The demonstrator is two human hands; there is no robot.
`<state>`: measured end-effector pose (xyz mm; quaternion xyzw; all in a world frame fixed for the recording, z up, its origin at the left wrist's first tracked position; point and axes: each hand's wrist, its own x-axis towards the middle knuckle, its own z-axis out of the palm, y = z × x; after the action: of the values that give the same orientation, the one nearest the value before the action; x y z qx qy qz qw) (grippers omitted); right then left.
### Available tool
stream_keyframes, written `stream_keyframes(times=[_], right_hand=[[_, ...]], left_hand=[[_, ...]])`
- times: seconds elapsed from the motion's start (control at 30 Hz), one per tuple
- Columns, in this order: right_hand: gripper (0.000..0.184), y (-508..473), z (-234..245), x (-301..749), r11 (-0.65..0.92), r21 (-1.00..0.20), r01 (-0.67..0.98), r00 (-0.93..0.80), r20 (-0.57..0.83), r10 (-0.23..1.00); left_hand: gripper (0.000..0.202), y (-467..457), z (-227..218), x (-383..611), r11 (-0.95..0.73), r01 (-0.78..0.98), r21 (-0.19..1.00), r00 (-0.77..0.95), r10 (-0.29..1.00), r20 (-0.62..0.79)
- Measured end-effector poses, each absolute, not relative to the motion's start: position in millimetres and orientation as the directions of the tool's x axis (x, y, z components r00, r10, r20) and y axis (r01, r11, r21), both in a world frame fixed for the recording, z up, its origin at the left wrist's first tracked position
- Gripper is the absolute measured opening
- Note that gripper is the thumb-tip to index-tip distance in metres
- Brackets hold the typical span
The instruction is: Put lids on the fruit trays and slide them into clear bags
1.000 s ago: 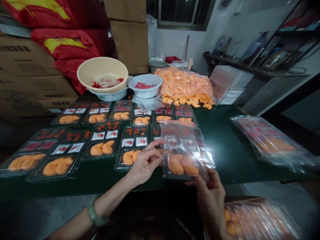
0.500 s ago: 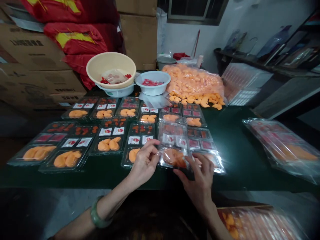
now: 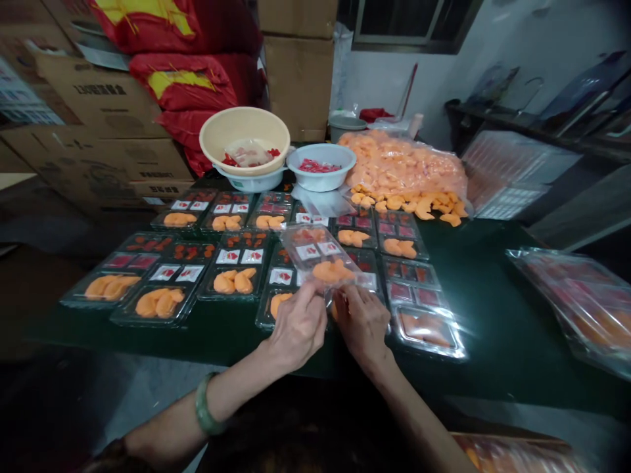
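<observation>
**Clear plastic tray raised, pinched by left hand and right hand.**
We note both hands' fingers closed on its near edge, orange pieces inside, more trays below on the green table.

Orange pieces in clear tray; green table; red-yellow sacks.

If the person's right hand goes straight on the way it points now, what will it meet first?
Probably the clear plastic tray of orange pieces, held up just ahead of the right hand. The hand seems already at the tray's near edge, but from this view I cannot tell if it touches.
</observation>
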<state>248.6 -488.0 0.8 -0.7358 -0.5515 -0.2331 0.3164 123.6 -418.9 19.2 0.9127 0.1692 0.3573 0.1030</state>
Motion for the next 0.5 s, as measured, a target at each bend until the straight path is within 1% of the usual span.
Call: stream_keyframes(times=[0.1, 0.17, 0.2, 0.23, 0.27, 0.3, 0.33, 0.37, 0.4, 0.43, 0.47, 0.5], right_hand=[[0.019, -475.3, 8.0, 248.5, -0.144, -0.148, 0.978, 0.206, 0.703, 0.681], [0.017, -473.2, 14.4, 249.9, -0.120, -0.175, 0.977, 0.208, 0.687, 0.696], [0.014, -475.1, 17.7, 250.1, -0.118, -0.232, 0.966, 0.247, 0.679, 0.692], [0.010, -479.2, 20.8, 249.4, -0.121, -0.331, 0.936, 0.322, 0.662, 0.676], [0.009, -485.3, 23.6, 247.4, -0.125, -0.477, 0.870, 0.434, 0.620, 0.654], [0.013, -492.7, 26.2, 244.0, -0.115, -0.661, 0.741, 0.564, 0.521, 0.641], [0.020, -500.3, 28.3, 239.2, -0.093, -0.846, 0.525, 0.673, 0.346, 0.653], [0.028, -507.2, 29.9, 233.4, -0.078, -0.973, 0.219, 0.711, 0.105, 0.695], [0.035, -512.1, 31.1, 227.0, -0.094, -0.987, -0.130, 0.639, -0.156, 0.753], [0.041, -514.2, 31.9, 220.7, -0.144, -0.886, -0.441, 0.475, -0.367, 0.800], [0.044, -513.1, 32.4, 214.9, -0.203, -0.723, -0.661, 0.287, -0.493, 0.821], [0.046, -508.8, 32.8, 210.1, -0.239, -0.565, -0.790, 0.143, -0.549, 0.824]], left_hand=[[0.012, -412.2, 21.7, 119.0, -0.879, 0.303, 0.368, 0.638, 0.474, 0.607], [0.011, -406.7, 24.2, 114.2, -0.866, 0.306, 0.396, 0.607, 0.498, 0.620], [0.010, -404.1, 25.3, 111.6, -0.865, 0.302, 0.401, 0.592, 0.500, 0.632], [0.010, -401.8, 26.1, 108.9, -0.866, 0.297, 0.403, 0.582, 0.499, 0.642], [0.010, -399.8, 26.5, 106.4, -0.867, 0.294, 0.403, 0.574, 0.497, 0.651], [0.010, -398.2, 26.6, 104.2, -0.866, 0.292, 0.406, 0.571, 0.498, 0.653], [0.010, -397.0, 26.2, 102.3, -0.864, 0.290, 0.411, 0.568, 0.501, 0.653], [0.010, -396.1, 25.4, 100.7, -0.862, 0.287, 0.417, 0.567, 0.504, 0.652], [0.011, -395.5, 24.4, 99.5, -0.860, 0.284, 0.425, 0.567, 0.508, 0.649], [0.011, -395.1, 23.3, 98.3, -0.856, 0.282, 0.434, 0.566, 0.513, 0.645], [0.012, -394.8, 22.3, 97.2, -0.852, 0.280, 0.442, 0.563, 0.519, 0.644], [0.013, -394.5, 21.3, 95.8, -0.850, 0.277, 0.449, 0.560, 0.522, 0.643]])
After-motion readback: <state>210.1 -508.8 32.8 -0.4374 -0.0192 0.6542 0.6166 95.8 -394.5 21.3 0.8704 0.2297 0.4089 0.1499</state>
